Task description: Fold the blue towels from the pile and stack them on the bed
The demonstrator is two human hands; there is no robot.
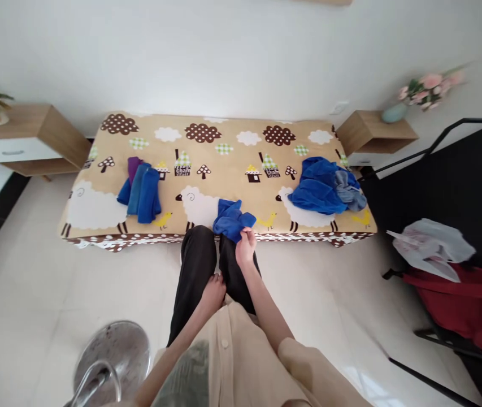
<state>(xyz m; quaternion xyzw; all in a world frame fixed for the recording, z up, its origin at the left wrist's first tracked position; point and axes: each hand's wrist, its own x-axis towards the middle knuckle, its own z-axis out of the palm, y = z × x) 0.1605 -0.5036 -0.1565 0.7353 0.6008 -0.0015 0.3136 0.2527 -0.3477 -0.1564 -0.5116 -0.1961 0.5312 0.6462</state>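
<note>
My right hand (246, 247) pinches the near right corner of a crumpled blue cloth (229, 219), which lies on the front edge of the covered bed and hangs partly over my knee. My left hand (214, 291) rests on my lap between my thighs, holding nothing that I can see; its fingers show only in part and look loosely laid down. Left of the blue cloth lie several folded cloths (144, 192), blue with a purple one behind. On the right sits a loose heap of blue cloths (319, 183), with a greyish-blue one (350, 191) at its side.
The bed cover (232, 161) has sheep and mushroom prints. Wooden nightstands stand left (60, 133) and right (361, 121), with a plant and a flower vase (394, 113). A black chair with a plastic bag (431, 246) and red cloth (465, 305) is at right. A round metal base (116, 350) stands lower left.
</note>
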